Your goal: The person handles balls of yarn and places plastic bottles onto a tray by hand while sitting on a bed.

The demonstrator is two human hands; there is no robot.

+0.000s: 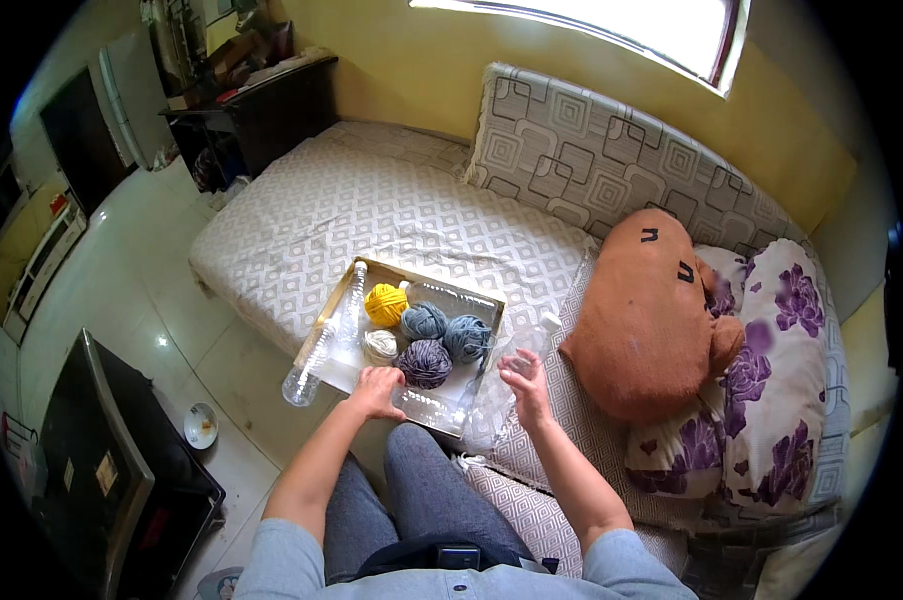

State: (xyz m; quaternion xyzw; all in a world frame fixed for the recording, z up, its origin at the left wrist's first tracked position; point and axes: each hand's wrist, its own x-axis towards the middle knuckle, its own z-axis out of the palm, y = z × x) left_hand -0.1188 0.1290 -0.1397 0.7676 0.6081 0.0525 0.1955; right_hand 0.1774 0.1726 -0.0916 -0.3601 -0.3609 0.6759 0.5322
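Note:
A shallow tray-like box [323,318] with a brownish rim lies before me, holding balls of yarn: yellow [385,305], white [379,346], dark purple-grey [424,364] and two blue-grey ones [424,321]. Clear plastic bottles lie along its sides. My left hand [376,393] is at the near rim, fingers and thumb around the end of a clear bottle [431,410] inside. To the right, another clear bottle with a white cap [550,322] lies along the box's outer side. My right hand [527,385] is over it, fingers apart; whether they touch it, I cannot tell.
The box rests on a patterned sofa bed [371,200]. One bottle [303,384] sticks out past its left rim. To the right sit a brown plush toy [631,330] and a floral pillow [771,400]. A black-topped table [91,470] and a bowl [200,425] are at left.

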